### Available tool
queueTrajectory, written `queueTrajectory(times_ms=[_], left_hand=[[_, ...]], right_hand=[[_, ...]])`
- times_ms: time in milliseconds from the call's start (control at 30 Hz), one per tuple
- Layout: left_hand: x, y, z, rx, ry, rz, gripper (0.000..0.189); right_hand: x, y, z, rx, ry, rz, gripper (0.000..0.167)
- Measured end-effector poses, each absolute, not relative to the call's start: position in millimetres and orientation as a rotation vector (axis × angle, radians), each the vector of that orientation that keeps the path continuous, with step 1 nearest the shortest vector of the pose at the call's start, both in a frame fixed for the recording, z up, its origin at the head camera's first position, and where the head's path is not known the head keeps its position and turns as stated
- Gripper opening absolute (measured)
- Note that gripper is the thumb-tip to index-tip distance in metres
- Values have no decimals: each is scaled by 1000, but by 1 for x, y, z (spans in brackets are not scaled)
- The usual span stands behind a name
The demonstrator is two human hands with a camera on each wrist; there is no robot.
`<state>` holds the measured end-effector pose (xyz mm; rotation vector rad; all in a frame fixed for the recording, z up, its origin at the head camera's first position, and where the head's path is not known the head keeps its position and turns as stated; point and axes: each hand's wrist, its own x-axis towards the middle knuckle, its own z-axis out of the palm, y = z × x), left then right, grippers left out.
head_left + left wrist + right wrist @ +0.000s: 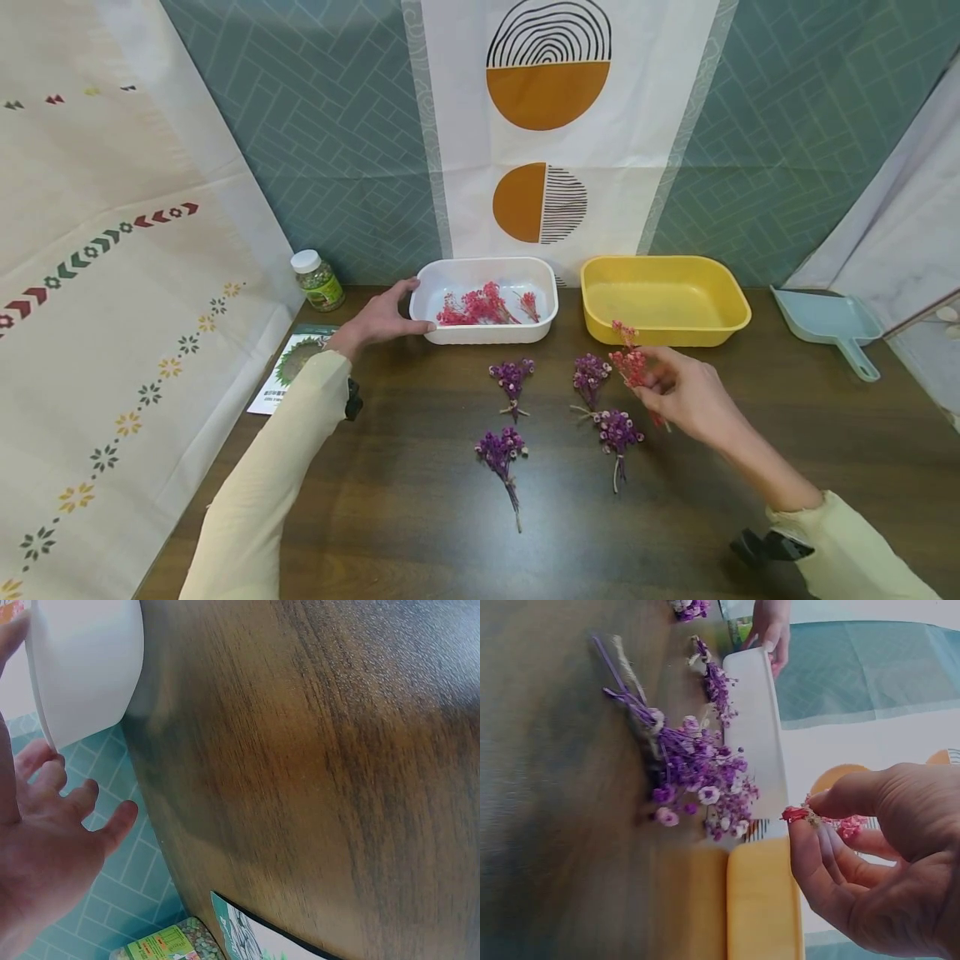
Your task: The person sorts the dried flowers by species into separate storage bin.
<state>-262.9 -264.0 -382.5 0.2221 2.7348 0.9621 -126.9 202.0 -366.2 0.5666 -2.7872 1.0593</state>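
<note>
My right hand (686,392) pinches a small sprig of pink-red dried flowers (628,367) between thumb and fingers, above the table in front of the yellow tub. In the right wrist view only bits of its blossoms (799,814) show past the fingertips. My left hand (382,317) holds the left end of a white tub (487,334), thumb at the front rim and fingers at the side. Inside that tub lie several pink-red sprigs (480,305). Several purple dried-flower bunches, including one near the front (502,450) and one by the right hand (618,432), lie on the table.
The yellow tub (660,337) stands at the back, right of the white one. A light-blue dustpan (828,318) lies at the far right. At the left are a lidded jar (318,283) and a printed packet (288,367). Patterned cloth hangs behind the wooden table (397,483).
</note>
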Motion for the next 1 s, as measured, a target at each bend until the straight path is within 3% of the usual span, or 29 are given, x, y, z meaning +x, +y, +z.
queueTrajectory(times_ms=[700,1000], left_hand=[[-263,-266,-384,219,2745,955,99],[-262,-266,-383,229,2752,950,98]], right_hand=[[-193,150,-341,765,-2722,1013,49],[-222,128,-333,771,-2737,1072,59]])
